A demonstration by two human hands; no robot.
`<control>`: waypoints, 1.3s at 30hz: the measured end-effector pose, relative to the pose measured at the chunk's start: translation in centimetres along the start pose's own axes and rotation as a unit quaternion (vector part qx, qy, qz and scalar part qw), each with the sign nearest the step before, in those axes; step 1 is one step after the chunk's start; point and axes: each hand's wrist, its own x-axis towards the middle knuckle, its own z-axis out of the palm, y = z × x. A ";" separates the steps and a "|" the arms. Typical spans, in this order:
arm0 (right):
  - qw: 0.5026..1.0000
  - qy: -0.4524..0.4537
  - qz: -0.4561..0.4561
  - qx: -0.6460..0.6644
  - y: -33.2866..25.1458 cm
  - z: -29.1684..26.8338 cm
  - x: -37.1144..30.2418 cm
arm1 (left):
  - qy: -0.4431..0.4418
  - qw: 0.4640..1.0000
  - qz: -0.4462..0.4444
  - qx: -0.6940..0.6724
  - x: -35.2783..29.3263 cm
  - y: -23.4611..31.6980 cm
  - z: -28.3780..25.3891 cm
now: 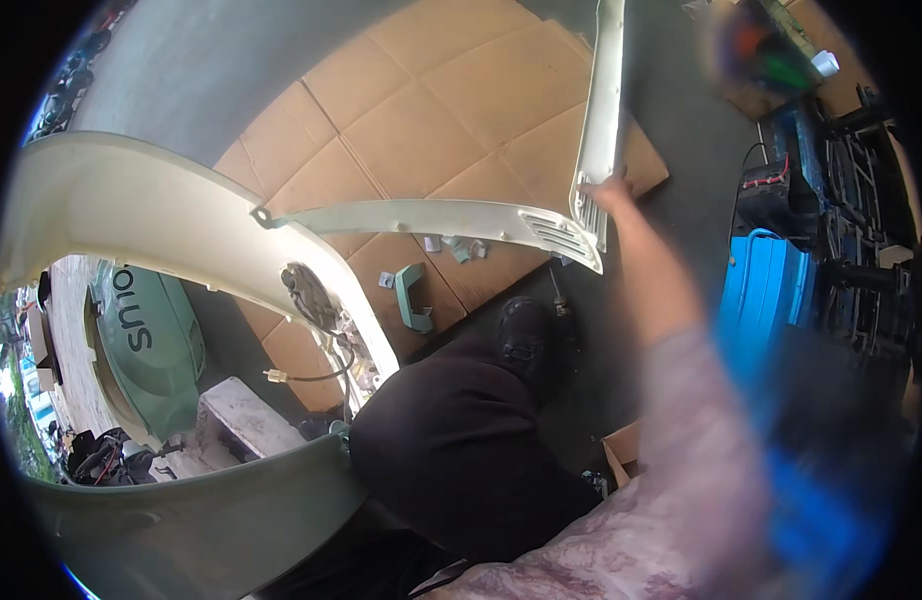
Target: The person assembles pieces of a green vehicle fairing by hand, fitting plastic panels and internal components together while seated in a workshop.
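My right hand (611, 190) is closed round the lower part of a long cream plastic trim strip (603, 90), close to its slotted vent. The strip stands almost upright in the picture. Its lower end meets, or overlaps, the vented end of a second curved cream strip (411, 217); I cannot tell whether they are joined. That second strip runs left to a large curved body panel (131, 195), cream on its inner side. A dark metal mechanism (309, 295) sits at this panel, and a cable with a white connector (277, 376) hangs near it. My left hand is out of view.
Flattened cardboard (451, 110) covers the floor ahead, with a small green bracket-like part (411, 298) on it. A green lettered panel (146, 340) and a green curved shell (201, 530) are at left. A bright blue part (766, 285) and a dark metal frame (851, 220) stand at right.
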 end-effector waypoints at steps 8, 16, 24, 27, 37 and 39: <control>0.915 -0.061 0.003 0.400 2.6 -0.4 6.3 | 0.047 0.902 -0.400 -0.158 -3.6 -4.5 -0.2; 0.884 -0.076 -0.127 0.443 0.7 -6.9 -0.3 | 0.204 0.635 -0.579 -0.469 -5.2 -8.2 -1.3; 0.906 0.076 -0.254 0.331 -1.0 -12.5 -15.0 | 0.163 0.697 -0.537 -0.446 -4.3 -5.2 -0.1; 0.867 0.102 -0.340 0.349 3.3 -13.1 -20.0 | 0.101 0.564 -0.534 -0.622 -5.2 -8.4 1.2; 0.807 -0.141 -0.253 0.514 -14.7 -20.8 -38.5 | 0.084 0.856 -0.387 -0.334 -7.3 -8.9 2.9; 0.837 -0.118 -0.254 0.471 -14.3 -21.7 -37.3 | 0.073 0.724 -0.468 -0.502 -6.1 -7.9 2.2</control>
